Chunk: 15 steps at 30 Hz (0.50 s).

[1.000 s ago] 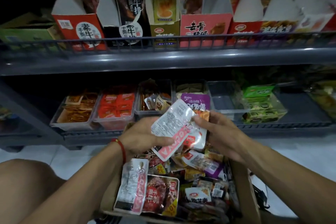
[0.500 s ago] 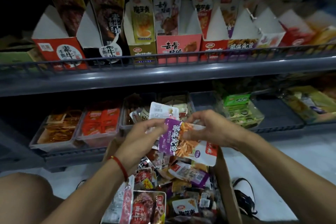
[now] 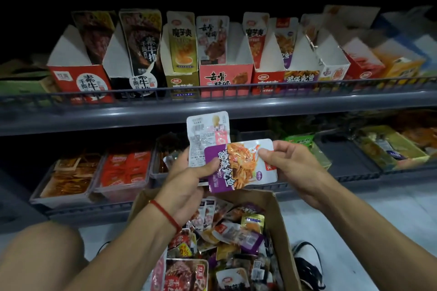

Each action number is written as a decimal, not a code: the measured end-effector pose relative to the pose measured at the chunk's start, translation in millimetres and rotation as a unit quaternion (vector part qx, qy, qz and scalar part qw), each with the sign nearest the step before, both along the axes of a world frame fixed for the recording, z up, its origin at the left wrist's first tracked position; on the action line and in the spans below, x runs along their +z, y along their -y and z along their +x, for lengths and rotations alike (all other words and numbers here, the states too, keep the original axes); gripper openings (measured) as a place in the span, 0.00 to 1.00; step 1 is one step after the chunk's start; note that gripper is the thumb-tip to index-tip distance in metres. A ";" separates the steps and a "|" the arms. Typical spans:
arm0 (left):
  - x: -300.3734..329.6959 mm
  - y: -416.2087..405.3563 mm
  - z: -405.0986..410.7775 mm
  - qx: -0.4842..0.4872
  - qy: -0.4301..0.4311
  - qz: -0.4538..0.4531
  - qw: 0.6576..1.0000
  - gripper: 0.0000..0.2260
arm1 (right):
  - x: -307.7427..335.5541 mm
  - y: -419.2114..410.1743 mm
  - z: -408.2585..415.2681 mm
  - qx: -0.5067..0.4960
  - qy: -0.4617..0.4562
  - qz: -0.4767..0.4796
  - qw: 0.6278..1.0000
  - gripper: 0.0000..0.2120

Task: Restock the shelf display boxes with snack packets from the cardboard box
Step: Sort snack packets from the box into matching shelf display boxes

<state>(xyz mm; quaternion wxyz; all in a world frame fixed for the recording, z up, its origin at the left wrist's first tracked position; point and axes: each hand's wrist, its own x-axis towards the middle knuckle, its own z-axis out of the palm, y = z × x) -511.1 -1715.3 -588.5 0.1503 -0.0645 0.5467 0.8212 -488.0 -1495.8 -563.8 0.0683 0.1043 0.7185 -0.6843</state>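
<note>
Both hands are rising higher above the carton, purple packet now turned face-up. Left hand is pinching that packet together with a white packet behind it; right hand is pinching its right edge. Display boxes are standing far, on the upper shelf.

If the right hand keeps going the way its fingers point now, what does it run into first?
The right hand points leftward and already pinches the purple-and-white snack packet. Straight beyond lies the left hand, gripping that packet's other end with a white packet behind it. Depth looks roughly level, though uncertain.
</note>
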 end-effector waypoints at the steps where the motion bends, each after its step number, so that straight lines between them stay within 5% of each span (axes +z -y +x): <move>1: 3.1 -2.1 0.8 -0.004 -0.001 -0.007 1.000 0.21 | 3.2 -1.5 0.2 0.009 -0.003 0.011 1.000 0.10; 7: 23.6 -20.8 -2.2 0.008 0.014 -0.003 1.000 0.09 | 32.6 -14.7 -4.1 0.023 -0.023 0.050 0.998 0.08; 11: 41.0 -42.7 -2.3 -0.019 0.025 0.015 0.999 0.12 | 48.9 -33.0 -12.0 -0.014 -0.066 0.094 0.993 0.09; 15: 65.1 -65.5 -6.3 -0.031 -0.056 -0.010 0.998 0.13 | 86.9 -67.2 -18.8 -0.074 -0.130 0.143 0.978 0.08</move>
